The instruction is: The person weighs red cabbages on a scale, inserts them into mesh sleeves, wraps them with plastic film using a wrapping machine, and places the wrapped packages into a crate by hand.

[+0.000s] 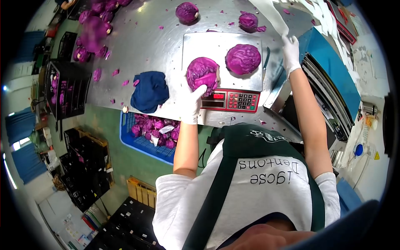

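My left hand, in a white glove, grips a red cabbage over the near left part of a weighing scale. The thumb lies across a loose leaf; I cannot tell whether this cabbage touches the steel plate. Another red cabbage rests on the plate to its right. My right hand, also gloved, is stretched out to the right of the scale. Its fingers are closed on the lower end of a white strip. Between scale and right hand lies a knife.
A dark blue cloth lies left of the scale. Below the table edge stands a blue crate of cabbage leaves. More cabbages sit on the steel table. A blue-sided holder stands at right.
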`<action>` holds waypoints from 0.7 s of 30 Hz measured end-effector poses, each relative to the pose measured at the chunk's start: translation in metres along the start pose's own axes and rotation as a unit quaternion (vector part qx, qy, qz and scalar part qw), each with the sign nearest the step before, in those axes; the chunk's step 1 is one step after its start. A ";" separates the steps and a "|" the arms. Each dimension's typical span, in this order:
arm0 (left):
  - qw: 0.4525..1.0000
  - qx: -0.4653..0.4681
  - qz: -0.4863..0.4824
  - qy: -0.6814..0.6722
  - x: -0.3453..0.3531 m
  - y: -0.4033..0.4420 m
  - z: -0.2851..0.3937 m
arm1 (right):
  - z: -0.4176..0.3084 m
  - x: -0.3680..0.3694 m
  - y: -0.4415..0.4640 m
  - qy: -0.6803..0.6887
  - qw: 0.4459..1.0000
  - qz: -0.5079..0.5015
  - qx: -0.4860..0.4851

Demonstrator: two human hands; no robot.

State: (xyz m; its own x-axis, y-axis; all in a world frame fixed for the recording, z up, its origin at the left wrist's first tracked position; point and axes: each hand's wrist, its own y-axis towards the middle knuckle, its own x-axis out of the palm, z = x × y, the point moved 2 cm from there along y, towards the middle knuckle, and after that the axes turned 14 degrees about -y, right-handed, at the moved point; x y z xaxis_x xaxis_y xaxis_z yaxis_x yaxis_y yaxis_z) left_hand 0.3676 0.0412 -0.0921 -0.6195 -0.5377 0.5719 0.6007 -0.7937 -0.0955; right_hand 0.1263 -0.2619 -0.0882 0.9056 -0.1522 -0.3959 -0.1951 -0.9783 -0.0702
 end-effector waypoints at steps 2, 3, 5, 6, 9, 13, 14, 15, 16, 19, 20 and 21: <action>0.993 -0.010 -0.030 -0.113 0.010 -0.014 0.018 | 0.036 0.002 -0.008 -0.181 0.978 -0.043 -0.097; 0.989 -0.028 -0.033 -0.140 0.001 -0.017 0.017 | 0.062 0.004 -0.008 -0.275 0.954 -0.100 -0.070; 0.983 -0.056 -0.045 -0.171 -0.001 -0.023 0.025 | 0.085 0.008 -0.020 -0.432 0.874 -0.219 -0.031; 0.978 -0.070 -0.054 -0.186 0.001 -0.024 0.030 | 0.090 0.008 -0.028 -0.493 0.824 -0.279 -0.020; 0.985 -0.084 -0.033 -0.150 0.000 -0.026 0.037 | 0.103 0.028 -0.048 -0.527 0.819 -0.223 -0.028; 0.985 -0.066 -0.040 -0.156 -0.001 -0.023 0.043 | 0.110 0.021 -0.047 -0.325 0.901 -0.262 0.119; 0.985 -0.059 -0.042 -0.157 -0.001 -0.024 0.044 | 0.135 0.022 -0.027 -0.286 0.895 -0.322 0.118; 0.983 -0.084 -0.035 -0.160 -0.006 -0.026 0.044 | 0.113 0.012 -0.034 -0.210 0.911 -0.315 0.164; 0.986 -0.074 -0.043 -0.146 -0.009 -0.026 0.044 | 0.082 -0.002 -0.046 -0.133 0.919 -0.306 0.209; 0.975 -0.098 0.020 -0.199 -0.017 -0.029 0.039 | 0.052 -0.031 -0.054 -0.018 0.967 -0.219 0.132; 0.966 -0.108 0.024 -0.234 -0.016 -0.030 0.039 | 0.053 -0.040 -0.052 0.004 0.974 -0.215 0.075; 0.955 -0.118 0.026 -0.269 -0.013 -0.032 0.040 | 0.039 -0.050 -0.064 0.049 0.970 -0.223 0.083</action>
State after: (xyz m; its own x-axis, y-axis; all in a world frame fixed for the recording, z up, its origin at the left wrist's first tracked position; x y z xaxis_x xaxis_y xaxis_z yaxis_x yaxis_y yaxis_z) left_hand 0.3766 0.0851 -0.0637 -0.2033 -0.4047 0.8916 0.4543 -0.8456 -0.2803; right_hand 0.0793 -0.1858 -0.1000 0.9441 0.2594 -0.2034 0.1729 -0.9150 -0.3644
